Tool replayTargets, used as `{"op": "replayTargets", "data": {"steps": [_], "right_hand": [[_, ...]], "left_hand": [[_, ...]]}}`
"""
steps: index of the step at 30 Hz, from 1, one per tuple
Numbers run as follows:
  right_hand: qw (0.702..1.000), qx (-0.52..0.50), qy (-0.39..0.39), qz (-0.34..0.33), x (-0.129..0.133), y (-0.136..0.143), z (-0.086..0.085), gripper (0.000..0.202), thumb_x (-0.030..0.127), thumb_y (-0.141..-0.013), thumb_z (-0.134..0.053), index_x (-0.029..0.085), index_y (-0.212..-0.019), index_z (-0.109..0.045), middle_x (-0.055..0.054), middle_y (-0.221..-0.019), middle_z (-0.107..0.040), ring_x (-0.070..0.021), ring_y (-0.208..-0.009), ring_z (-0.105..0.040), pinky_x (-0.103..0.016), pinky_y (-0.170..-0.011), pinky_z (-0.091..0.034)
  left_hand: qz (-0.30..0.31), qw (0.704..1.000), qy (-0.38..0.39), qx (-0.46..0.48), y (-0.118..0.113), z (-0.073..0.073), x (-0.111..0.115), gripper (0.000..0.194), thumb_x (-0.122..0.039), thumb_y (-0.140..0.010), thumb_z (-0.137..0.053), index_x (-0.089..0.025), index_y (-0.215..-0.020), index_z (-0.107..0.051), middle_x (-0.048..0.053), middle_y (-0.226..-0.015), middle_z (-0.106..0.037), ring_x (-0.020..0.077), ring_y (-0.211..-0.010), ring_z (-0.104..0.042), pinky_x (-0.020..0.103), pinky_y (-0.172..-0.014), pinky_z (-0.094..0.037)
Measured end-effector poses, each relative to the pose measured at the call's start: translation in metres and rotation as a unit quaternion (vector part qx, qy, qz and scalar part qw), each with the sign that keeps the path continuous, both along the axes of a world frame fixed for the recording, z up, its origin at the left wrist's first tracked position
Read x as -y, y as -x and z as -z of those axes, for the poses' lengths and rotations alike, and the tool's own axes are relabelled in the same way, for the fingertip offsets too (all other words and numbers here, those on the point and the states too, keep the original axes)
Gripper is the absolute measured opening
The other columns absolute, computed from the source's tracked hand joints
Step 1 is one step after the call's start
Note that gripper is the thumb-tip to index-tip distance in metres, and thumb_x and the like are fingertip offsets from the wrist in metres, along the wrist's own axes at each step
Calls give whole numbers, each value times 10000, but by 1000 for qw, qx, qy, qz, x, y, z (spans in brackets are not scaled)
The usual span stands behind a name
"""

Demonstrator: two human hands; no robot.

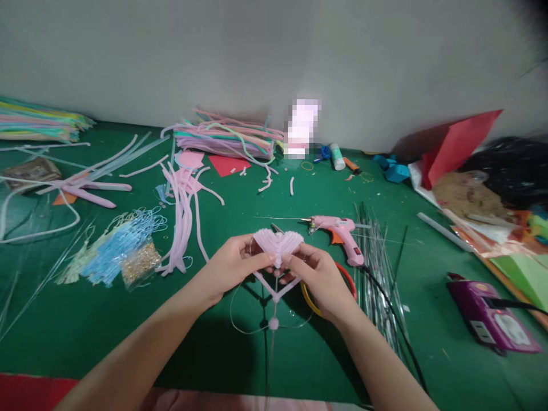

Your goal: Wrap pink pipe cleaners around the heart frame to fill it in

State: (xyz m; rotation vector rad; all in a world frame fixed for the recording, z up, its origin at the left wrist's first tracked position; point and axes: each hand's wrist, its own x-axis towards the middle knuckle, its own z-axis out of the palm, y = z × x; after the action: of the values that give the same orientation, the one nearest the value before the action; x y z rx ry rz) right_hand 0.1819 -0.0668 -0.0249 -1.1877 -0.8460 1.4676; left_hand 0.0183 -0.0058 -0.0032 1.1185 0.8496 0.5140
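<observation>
Between both hands is a pale pink pipe-cleaner craft piece [278,244], its ribbed top fanned like a heart or petals. A V-shaped frame, a small pink ball [273,323] and thin wire hang below it. My left hand [242,260] pinches its left side, thumb near the middle. From the right, my right hand [314,274] grips the other side, thumb meeting the centre. Scissors with red and yellow handles [351,281] lie partly hidden under my right hand. A pink glue gun [340,231] rests just beyond it.
Metal wires [377,285] and a purple power strip [494,317] lie right. Loose pink pipe cleaners [182,222], blue tassels [122,242] and a bag of gold beads [141,264] are left. Bundled pipe cleaners [226,140] lie by the wall; a red sheet [460,145] stands far right.
</observation>
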Motion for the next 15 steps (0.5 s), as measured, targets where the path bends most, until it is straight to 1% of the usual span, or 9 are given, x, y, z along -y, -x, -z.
{"op": "replayTargets", "data": {"steps": [4,9,12,15], "right_hand": [[1000,10,3,7,0,0,0,205,363,-756,-725,165,-773,-672,-1,-683,-667,-105,-583,-613,-217,-545,-529],[1000,29,-2,3,0,0,1,201,366,-771,-707,170,-759,-663,-3,-697,-669,-111,-599,-620,-214,-539,-528],[999,38,-2,-1,1,0,2,198,364,-782,-694,170,-762,-660,-5,-701,-670,-108,-600,-613,-204,-529,-523],[999,46,-1,1,1,-1,2,189,349,-788,-684,163,-761,-661,0,-664,-655,-104,-594,-601,-195,-525,-517]], "left_hand": [[8,1000,-3,-3,0,2,-1,281,-238,-746,-733,-128,-994,-658,45,-893,-698,161,-834,-633,276,-795,-477],[2,1000,-14,1,-1,3,-1,249,-261,-775,-712,-145,-990,-663,28,-868,-696,141,-803,-616,244,-738,-467],[11,1000,2,12,-1,3,-1,239,-269,-762,-727,-142,-960,-682,35,-876,-705,145,-818,-620,246,-752,-465],[11,999,32,17,-1,5,0,261,-276,-759,-732,-144,-979,-684,37,-903,-699,145,-835,-616,248,-759,-463]]}}
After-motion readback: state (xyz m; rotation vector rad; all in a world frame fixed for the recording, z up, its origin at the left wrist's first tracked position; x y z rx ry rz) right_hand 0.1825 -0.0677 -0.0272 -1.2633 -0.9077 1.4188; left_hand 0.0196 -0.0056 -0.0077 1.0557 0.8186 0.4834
